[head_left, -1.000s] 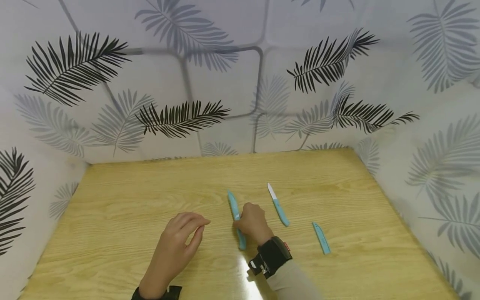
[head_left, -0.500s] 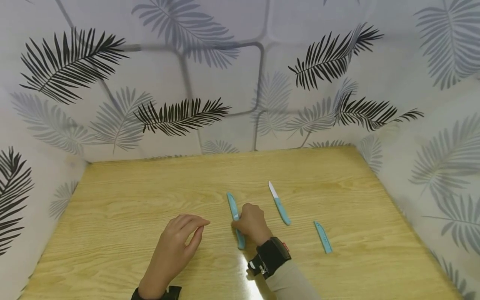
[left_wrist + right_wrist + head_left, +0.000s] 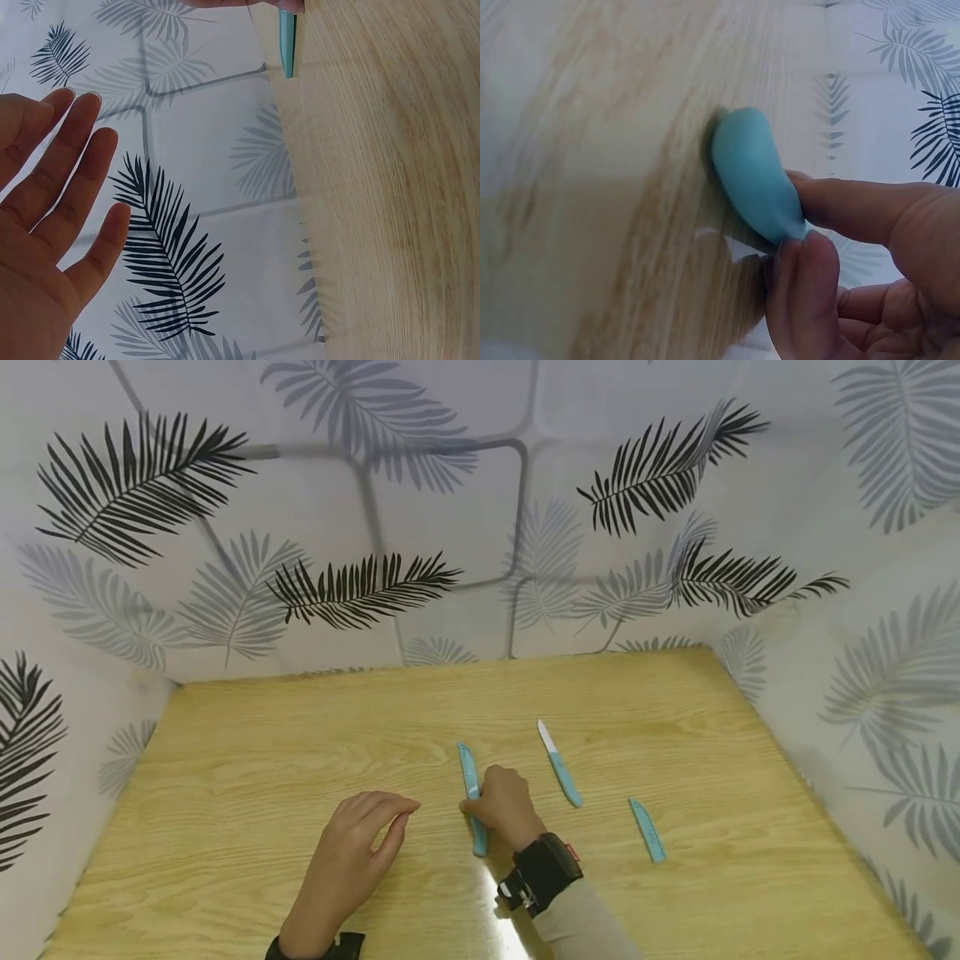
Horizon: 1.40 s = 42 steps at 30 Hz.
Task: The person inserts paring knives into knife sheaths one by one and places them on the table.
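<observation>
Head view, sheathed knife [image 3: 469,777]: held in the right hand [image 3: 507,806], about midway between the left and right edges of the counter [image 3: 247,760], its tip pointed toward the far edge.
Right hand's grip: narrow, with the knife pinched between thumb and fingers.
Left hand [image 3: 360,843]: placed left of the sheathed knife and apart from it; its fingers are loosely bent, the thumb near the index finger.
Bare knife [image 3: 560,768]: laid right of the right hand, its white blade pointed toward the far edge.
Loose sheath [image 3: 647,832]: laid nearest the counter's right edge.
Left wrist view, left hand's grip: relaxed, its fingers spaced apart before the leaf-print cloth [image 3: 202,142].
Right wrist view, handle [image 3: 754,176]: gripped by thumb and fingers, its rounded end left exposed; whether the counter is touched cannot be told.
</observation>
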{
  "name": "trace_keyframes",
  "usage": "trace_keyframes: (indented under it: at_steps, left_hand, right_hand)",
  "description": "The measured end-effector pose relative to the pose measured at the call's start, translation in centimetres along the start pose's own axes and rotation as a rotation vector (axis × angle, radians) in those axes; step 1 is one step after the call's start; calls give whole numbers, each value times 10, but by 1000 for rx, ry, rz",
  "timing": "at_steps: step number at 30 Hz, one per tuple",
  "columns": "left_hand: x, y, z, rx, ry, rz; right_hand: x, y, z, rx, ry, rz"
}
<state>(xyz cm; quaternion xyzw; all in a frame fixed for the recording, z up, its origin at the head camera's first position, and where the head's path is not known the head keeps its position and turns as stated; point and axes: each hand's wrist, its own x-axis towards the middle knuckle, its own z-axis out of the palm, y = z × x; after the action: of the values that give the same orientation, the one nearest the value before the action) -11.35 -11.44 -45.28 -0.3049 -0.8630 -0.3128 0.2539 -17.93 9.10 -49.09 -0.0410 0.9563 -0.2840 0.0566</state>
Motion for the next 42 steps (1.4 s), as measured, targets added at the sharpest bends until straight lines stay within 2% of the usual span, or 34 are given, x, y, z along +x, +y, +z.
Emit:
trace_keyframes:
  at_steps: [6, 10, 16, 20, 23, 30, 38, 42]
  left_hand:
    - [1, 1, -2, 7, 15, 0]
    - [2, 0, -3, 6, 37, 10]
    - [6, -1, -3, 5, 45, 22]
    - [6, -1, -1, 2, 37, 30]
    - [5, 0, 0, 0, 15, 19]
    - [3, 2, 1, 1, -19, 7]
    - [2, 3, 0, 12, -16, -19]
    - [1, 2, 0, 17, -11, -26]
  right_hand:
    - [0, -1, -2, 48, 6, -28]
    - [3, 0, -12, 38, 51, -24]
    - [1, 12, -57, -90, 179, -44]
    - [-7, 35, -85, -138, 250, -35]
    - [-13, 54, -95, -159, 275, -9]
    - [-18, 78, -87, -187, 279, -6]
    - [-13, 90, -68, -147, 214, 20]
    - [-7, 92, -62, -143, 206, 33]
